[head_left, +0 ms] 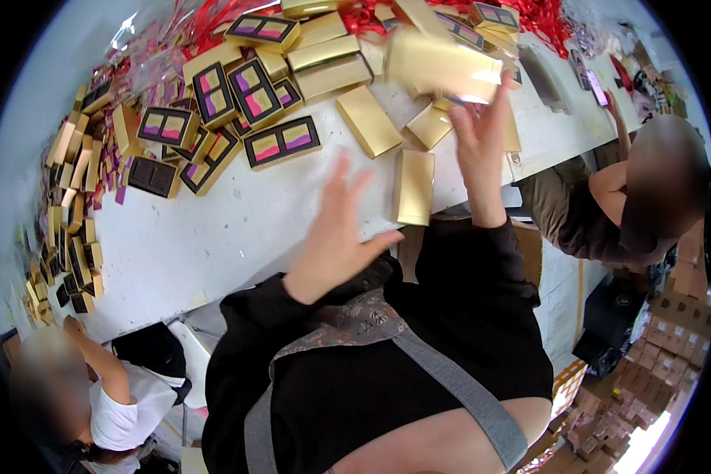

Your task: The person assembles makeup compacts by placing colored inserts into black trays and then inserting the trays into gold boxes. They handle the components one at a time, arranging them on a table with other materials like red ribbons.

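My left hand (333, 233) hovers over the near part of the white table with its fingers spread, slightly blurred and holding nothing. To the right, my right hand (482, 138) is raised, thumb and fingers at the near right end of a gold box (438, 63). That box is smeared by motion at its far left end. A closed gold box (415, 187) lies between my hands, close to the table edge. Beyond it are another gold box (369, 121) and a smaller-looking gold box (430, 125). A box with two windows showing pink and purple (283, 143) lies beyond my left hand.
Several windowed boxes (213, 95) are heaped at the far left. Gold boxes and red ribbon (541, 28) fill the far side. More boxes line the table's left end (75, 213). One person (130, 407) sits at left, another (600, 197) at right with a phone (596, 88).
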`<control>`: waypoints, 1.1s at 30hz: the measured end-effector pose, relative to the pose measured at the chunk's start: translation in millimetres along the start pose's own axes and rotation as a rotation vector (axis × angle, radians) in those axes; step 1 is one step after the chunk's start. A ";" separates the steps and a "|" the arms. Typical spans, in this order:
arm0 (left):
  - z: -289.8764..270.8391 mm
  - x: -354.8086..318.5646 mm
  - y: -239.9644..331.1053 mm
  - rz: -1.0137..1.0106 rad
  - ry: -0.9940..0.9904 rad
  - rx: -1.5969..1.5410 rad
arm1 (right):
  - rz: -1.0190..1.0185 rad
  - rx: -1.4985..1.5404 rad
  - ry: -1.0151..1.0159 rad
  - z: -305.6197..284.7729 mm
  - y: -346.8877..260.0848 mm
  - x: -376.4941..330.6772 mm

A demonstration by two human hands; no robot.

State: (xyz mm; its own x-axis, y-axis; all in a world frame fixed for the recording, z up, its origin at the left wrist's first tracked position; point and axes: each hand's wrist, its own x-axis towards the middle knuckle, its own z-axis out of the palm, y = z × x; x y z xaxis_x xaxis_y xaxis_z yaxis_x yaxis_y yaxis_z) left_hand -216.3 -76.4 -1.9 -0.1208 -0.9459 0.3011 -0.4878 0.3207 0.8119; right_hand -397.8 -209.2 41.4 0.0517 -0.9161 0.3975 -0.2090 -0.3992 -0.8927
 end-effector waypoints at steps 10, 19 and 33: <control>53.0 32.4 -11.5 0.054 -0.206 0.118 | 0.282 -0.045 -0.245 -3.6 33.5 -136.0; -22.8 119.5 0.2 0.272 -0.001 0.136 | -0.380 -0.716 0.243 17.3 114.0 76.7; -74.3 19.0 -115.5 -0.029 0.636 0.256 | -0.695 -1.104 -0.362 261.2 58.0 239.4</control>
State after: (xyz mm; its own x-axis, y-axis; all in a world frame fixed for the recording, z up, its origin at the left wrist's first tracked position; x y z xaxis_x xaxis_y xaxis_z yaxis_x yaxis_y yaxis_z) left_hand -98.0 -127.8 -52.8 0.3884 -0.7161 0.5799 -0.6820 0.1999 0.7036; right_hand -142.5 -461.4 29.4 0.6828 -0.5655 0.4626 -0.6946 -0.6987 0.1712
